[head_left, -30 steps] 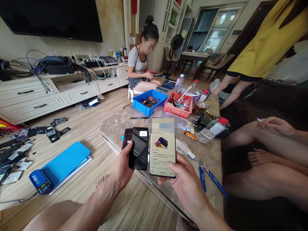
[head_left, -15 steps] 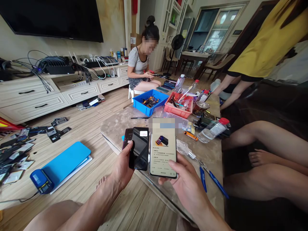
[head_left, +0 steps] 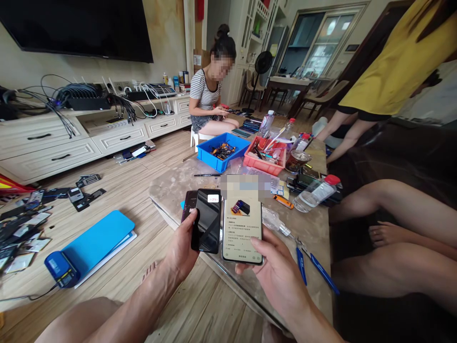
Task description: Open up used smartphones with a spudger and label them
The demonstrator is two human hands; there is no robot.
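My left hand is closed on a dark-screened smartphone with a white sticker near its top. Behind that phone, at its left, shows a dark purplish panel, perhaps a second phone or a back cover. In my right hand is a smartphone with its screen lit, showing text and a small picture; my thumb rests over the screen's right side. The two phones are side by side above the table's near edge. My fingers behind them are mostly hidden.
On the table stand a blue bin of small parts, a red basket of tools, a red-capped bottle and blue-handled pliers. Phone parts and a blue pad lie on the floor. Other people are around the table.
The text on the lit screen has shifted slightly. Both hands and their phones have stayed in place.
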